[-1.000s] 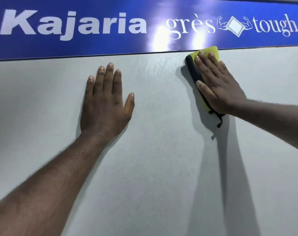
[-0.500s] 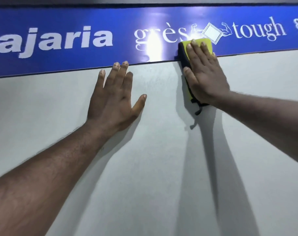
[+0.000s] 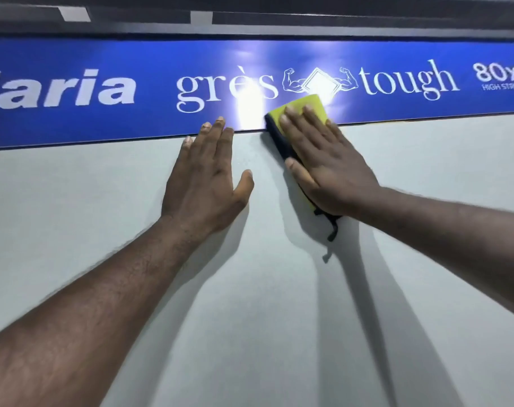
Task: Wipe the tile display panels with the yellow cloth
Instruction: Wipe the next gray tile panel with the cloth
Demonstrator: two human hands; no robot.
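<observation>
Head view: right hand [image 3: 327, 160] flat, fingers straight, pressing yellow cloth [image 3: 304, 108] across seam between blue sign strip [image 3: 103, 60] and pale grey tile panel [image 3: 74, 215]. Left hand [image 3: 204, 177] flat, fingers spread on panel, fingertips seemingly reaching strip.

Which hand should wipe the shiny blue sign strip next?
The right hand, probably. It presses flat on the folded yellow cloth with the dark edge, whose top lies over the blue sign strip. The left hand lies bare on the pale grey tile panel and holds nothing.
</observation>
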